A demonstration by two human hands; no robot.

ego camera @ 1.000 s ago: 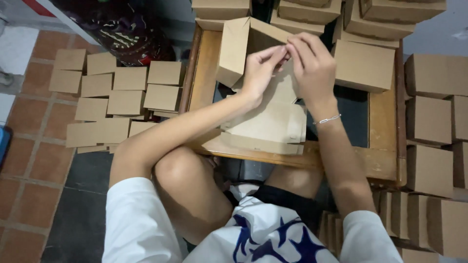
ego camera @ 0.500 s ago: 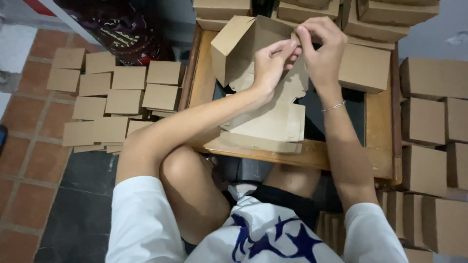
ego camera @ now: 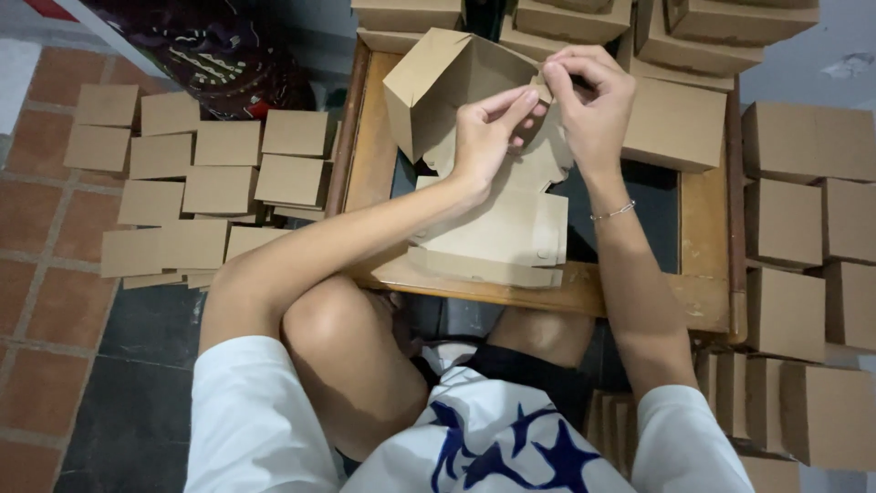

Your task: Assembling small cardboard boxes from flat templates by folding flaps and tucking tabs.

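Observation:
A half-folded brown cardboard box (ego camera: 438,91) is held up over a low wooden table (ego camera: 374,155). My left hand (ego camera: 488,132) pinches a flap at the box's right side. My right hand (ego camera: 593,100), with a thin bracelet at the wrist, grips the same flap from the other side, thumb and fingers closed on it. Under both hands lies a stack of flat die-cut box blanks (ego camera: 502,237) on the table. My bare knees show under the table's near edge.
Flat cardboard pieces (ego camera: 201,173) lie in rows on the tiled floor at left. Finished boxes stand stacked at right (ego camera: 803,228) and along the back (ego camera: 584,18). One closed box (ego camera: 675,123) rests on the table's right part. A dark patterned bag (ego camera: 210,50) sits at back left.
The box and both hands have shifted slightly as the flap is worked; my fingers have closed more tightly on the flap at the box's right side.

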